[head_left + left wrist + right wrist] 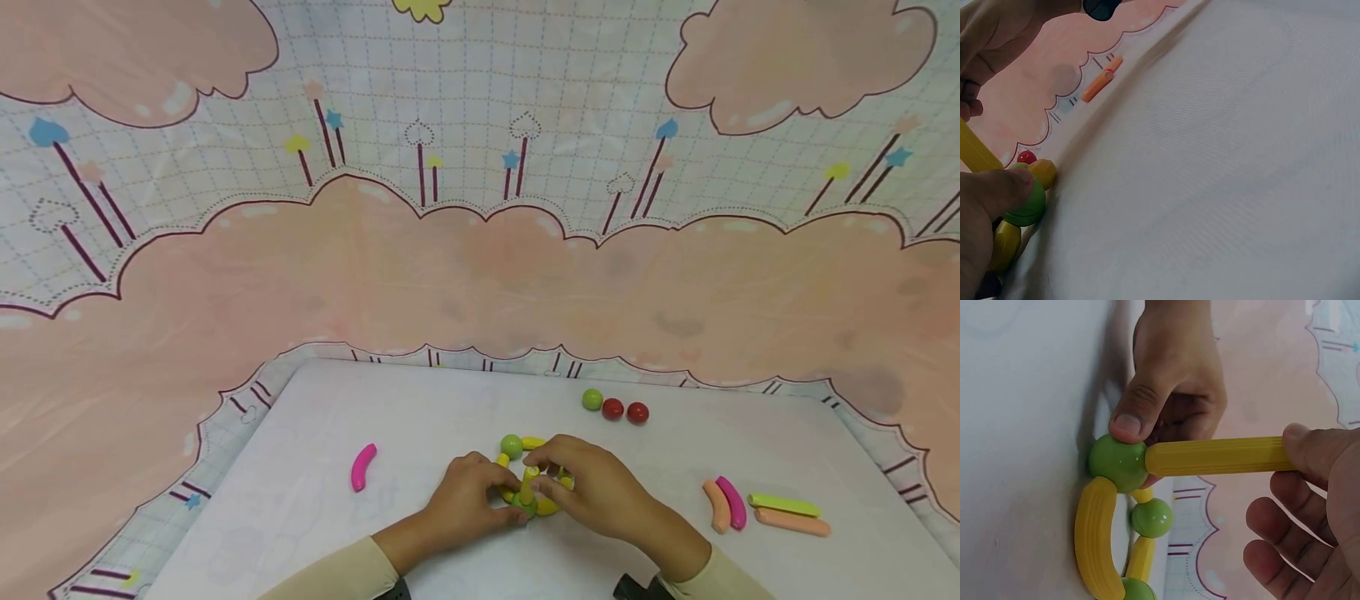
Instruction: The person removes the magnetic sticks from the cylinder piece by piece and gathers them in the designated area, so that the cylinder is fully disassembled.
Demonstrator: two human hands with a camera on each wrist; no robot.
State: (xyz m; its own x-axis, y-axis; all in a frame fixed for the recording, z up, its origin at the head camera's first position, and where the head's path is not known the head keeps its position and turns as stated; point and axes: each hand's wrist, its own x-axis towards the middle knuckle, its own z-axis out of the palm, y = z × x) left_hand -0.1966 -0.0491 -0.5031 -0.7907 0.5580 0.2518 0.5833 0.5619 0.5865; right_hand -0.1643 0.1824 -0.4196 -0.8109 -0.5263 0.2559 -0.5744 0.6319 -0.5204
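A ring of curved yellow rods (1094, 540) and green balls lies on the white table. My left hand (468, 502) pinches the nearest green ball (1119, 464) of that ring, its thumb pressed on the ball in the left wrist view. A straight yellow rod (1216, 456) stands upright from this ball. With thumb and fingers, my right hand (600, 487) pinches the rod's free end; its other fingers are spread loosely in the right wrist view. Another green ball (512, 446) sits at the far side of the ring. In the head view, the hands partly hide the ring.
Toward the back of the white table (285, 517) are a loose green ball (592, 400) and two red balls (612, 409). A pink curved rod (363, 467) lies left. At right are orange (716, 506) and pink curved rods, plus straight green (784, 505) and orange rods.
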